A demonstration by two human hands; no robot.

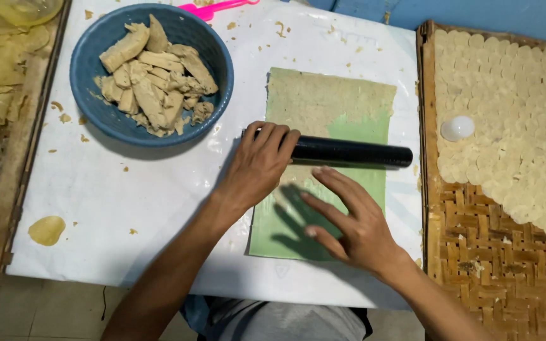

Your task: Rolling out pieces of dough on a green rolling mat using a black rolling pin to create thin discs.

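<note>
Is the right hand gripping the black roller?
No. The right hand hovers open over the green sheet, while the left hand rests on the black cylindrical roller.

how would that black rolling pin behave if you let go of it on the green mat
The black rolling pin is a smooth, even cylinder lying on its side, so it would probably roll freely across the green mat. It looks rigid and straight, unlikely to flex. The left hand rests on one end; the right hand hovers just short of it.
</note>
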